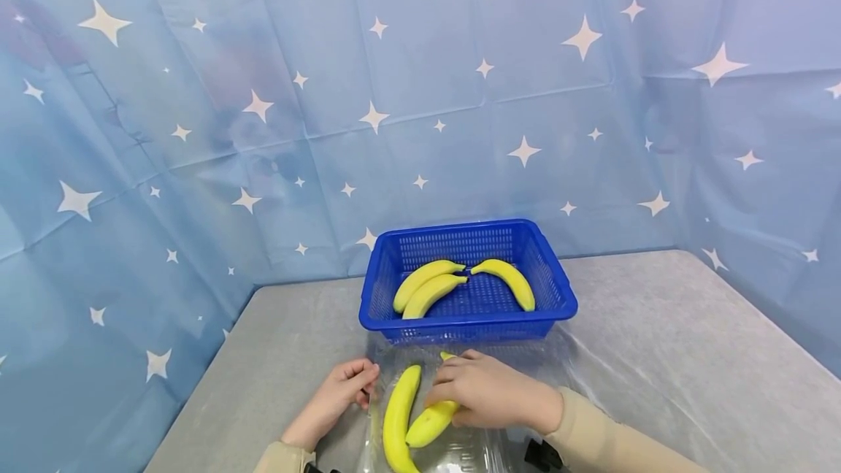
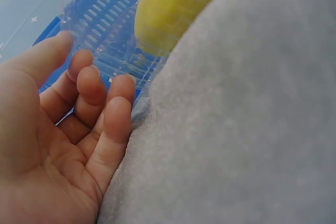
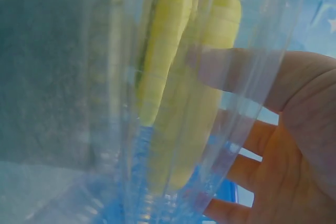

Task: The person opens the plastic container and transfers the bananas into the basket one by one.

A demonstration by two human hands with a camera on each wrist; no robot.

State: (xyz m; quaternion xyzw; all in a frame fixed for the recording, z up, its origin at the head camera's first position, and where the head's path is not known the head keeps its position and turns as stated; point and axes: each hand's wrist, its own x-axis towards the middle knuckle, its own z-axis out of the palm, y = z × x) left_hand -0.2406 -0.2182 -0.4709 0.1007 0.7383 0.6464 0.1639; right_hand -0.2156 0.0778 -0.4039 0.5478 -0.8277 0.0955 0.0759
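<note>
My right hand grips a yellow banana, its fingers curled over the middle from above. A second banana lies just left of it, on or in a clear plastic bag. In the right wrist view, clear film covers both bananas and part of the thumb and fingers. On the left, my left hand pinches the bag's edge between thumb and forefinger. Its other fingers are loosely bent in the left wrist view, where a blurred banana shows behind the film.
A blue plastic basket stands behind the hands, with several bananas inside, two side by side at left and one at right. The grey cloth-covered table reaches a blue star-patterned curtain.
</note>
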